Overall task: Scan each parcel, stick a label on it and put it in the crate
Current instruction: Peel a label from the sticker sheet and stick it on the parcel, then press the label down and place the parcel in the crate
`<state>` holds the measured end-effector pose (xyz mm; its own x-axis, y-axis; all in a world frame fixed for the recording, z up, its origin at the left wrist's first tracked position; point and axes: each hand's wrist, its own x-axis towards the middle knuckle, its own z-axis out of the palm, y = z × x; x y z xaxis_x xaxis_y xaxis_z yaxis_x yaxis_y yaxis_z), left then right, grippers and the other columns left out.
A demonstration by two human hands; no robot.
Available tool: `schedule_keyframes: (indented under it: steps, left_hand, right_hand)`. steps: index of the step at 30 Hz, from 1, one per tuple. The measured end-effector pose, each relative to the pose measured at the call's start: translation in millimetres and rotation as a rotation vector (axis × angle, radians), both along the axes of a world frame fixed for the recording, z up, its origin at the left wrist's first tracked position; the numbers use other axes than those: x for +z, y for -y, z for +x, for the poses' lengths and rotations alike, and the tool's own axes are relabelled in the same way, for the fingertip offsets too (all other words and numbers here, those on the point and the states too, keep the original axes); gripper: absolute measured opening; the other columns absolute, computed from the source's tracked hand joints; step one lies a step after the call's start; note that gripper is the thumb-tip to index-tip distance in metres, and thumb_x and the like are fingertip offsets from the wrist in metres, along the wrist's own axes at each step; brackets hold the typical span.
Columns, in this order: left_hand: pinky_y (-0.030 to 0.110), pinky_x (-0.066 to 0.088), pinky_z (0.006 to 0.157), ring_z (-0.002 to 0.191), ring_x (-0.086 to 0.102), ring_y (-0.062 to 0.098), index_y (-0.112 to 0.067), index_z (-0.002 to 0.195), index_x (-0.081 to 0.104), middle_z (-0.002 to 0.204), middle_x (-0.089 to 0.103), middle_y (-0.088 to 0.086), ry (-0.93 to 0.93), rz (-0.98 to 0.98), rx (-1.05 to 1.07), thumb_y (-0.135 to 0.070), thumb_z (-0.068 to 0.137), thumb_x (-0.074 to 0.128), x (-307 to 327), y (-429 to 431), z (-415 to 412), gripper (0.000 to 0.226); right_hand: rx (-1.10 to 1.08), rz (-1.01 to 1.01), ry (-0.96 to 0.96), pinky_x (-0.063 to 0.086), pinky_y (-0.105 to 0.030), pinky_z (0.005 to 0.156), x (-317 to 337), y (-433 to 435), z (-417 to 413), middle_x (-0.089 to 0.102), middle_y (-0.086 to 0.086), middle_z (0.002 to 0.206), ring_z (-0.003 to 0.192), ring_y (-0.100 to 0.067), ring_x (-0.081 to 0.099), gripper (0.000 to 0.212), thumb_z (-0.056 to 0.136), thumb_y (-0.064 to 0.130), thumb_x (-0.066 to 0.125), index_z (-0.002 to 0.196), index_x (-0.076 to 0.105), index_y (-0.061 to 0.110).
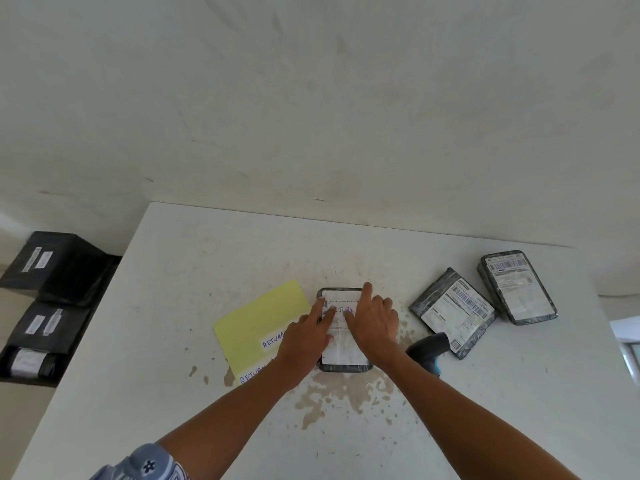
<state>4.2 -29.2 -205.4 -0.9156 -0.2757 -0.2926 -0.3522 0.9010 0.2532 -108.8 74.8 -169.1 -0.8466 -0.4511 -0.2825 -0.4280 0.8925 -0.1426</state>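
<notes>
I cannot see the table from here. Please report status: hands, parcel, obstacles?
Left hand, right hand: fingers straight, pressing white paper RETURN label onto black plastic-wrapped parcel. Black handheld scanner partly under right forearm. Two more parcels wait right.

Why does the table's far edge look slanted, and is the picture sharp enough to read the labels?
Head view: the lens is wide-angle, which is likely why the far edge of the table slants. The light is soft and even, with faint shadows and no glare. The handwritten RETURN on the yellow sheet reads clearly. The fine print on the two parcels at right is too blurred to read.
</notes>
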Motion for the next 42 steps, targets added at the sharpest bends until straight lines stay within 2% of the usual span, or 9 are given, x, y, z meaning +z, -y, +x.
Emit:
schedule_keyframes:
  steps: [4,6,10,15,19,23,31,37,42]
  left_hand:
    - [0.041,0.051,0.090,0.122,0.051,0.029,-0.021,0.156,0.017,0.166,0.002,0.006,-0.023,-0.003,0.002,-0.031,0.103,0.044,0,-2,0,0.060]
    - [0.042,0.051,0.087,0.118,0.053,0.030,-0.021,0.156,0.016,0.165,0.003,0.006,-0.035,-0.014,0.010,-0.031,0.103,0.045,-2,-3,-1,0.061]
    - [0.042,0.051,0.086,0.119,0.050,0.030,-0.017,0.155,0.015,0.164,0.006,0.005,-0.015,-0.036,0.016,-0.034,0.102,0.048,-2,-1,-4,0.065]
    - [0.045,0.047,0.102,0.142,0.024,0.034,-0.023,0.157,0.013,0.162,-0.008,0.015,-0.010,0.119,0.169,-0.027,0.102,0.051,3,-5,-3,0.067]
    - [0.036,0.040,0.110,0.140,0.034,0.026,-0.024,0.159,0.002,0.159,0.014,0.016,-0.098,0.516,0.255,-0.014,0.105,0.041,6,-10,6,0.067]
    - [0.021,0.040,0.105,0.133,0.042,0.019,-0.023,0.158,0.011,0.149,0.034,0.010,-0.271,0.523,0.236,-0.013,0.104,0.043,9,0,19,0.064]
    - [0.015,0.046,0.086,0.110,0.051,0.008,-0.033,0.147,0.042,0.132,0.051,-0.001,-0.425,0.472,0.314,-0.024,0.102,0.048,30,53,69,0.046]
    - [0.018,0.046,0.087,0.104,0.053,0.004,-0.035,0.141,0.040,0.120,0.054,-0.007,-0.502,0.464,0.509,-0.033,0.101,0.049,53,100,139,0.041]
    - [0.009,0.042,0.075,0.099,0.054,-0.003,-0.034,0.126,0.045,0.117,0.054,-0.013,-0.579,0.426,0.663,-0.034,0.099,0.053,69,120,198,0.028]
  right_hand:
    - [0.179,-0.036,-0.139,0.046,-0.043,0.098,-9,-17,19,0.044,-0.021,0.137,0.121,-0.034,0.045,0.066,0.103,0.044,0.036,0.157,0.009,0.019]
    - [0.270,0.027,-0.060,0.026,-0.053,0.117,-20,-29,34,0.011,-0.028,0.159,0.145,-0.044,0.019,0.064,0.104,0.052,0.023,0.157,-0.006,0.032]
    - [0.071,0.079,0.026,0.007,-0.056,0.123,-36,-43,42,-0.028,-0.027,0.157,0.150,-0.045,-0.012,0.067,0.099,0.062,0.006,0.149,-0.031,0.035]
    - [0.020,0.014,0.167,0.029,-0.054,0.117,-31,-37,38,0.004,-0.027,0.160,0.145,-0.045,0.021,0.072,0.101,0.060,0.018,0.154,-0.021,0.031]
    - [-0.061,-0.265,0.341,0.055,-0.039,0.088,-22,-31,37,0.046,-0.018,0.128,0.099,-0.027,0.059,0.064,0.105,0.044,0.031,0.157,-0.006,0.035]
    - [-0.005,-0.372,0.239,0.058,-0.031,0.073,-9,-29,42,0.048,-0.009,0.118,0.084,-0.018,0.058,0.054,0.106,0.035,0.032,0.156,0.011,0.042]
    - [0.174,-0.408,0.157,0.055,-0.035,0.078,15,12,79,0.050,-0.005,0.113,0.090,-0.018,0.055,0.055,0.107,0.031,0.029,0.158,0.007,0.034]
    - [0.312,-0.593,0.189,0.051,-0.020,0.077,36,67,130,0.052,0.001,0.120,0.097,-0.011,0.054,0.045,0.106,0.023,0.035,0.151,0.037,0.031]
    - [0.371,-0.687,0.249,0.054,-0.029,0.072,52,108,171,0.062,-0.003,0.115,0.092,-0.016,0.059,0.029,0.104,0.018,0.039,0.130,0.051,0.023]
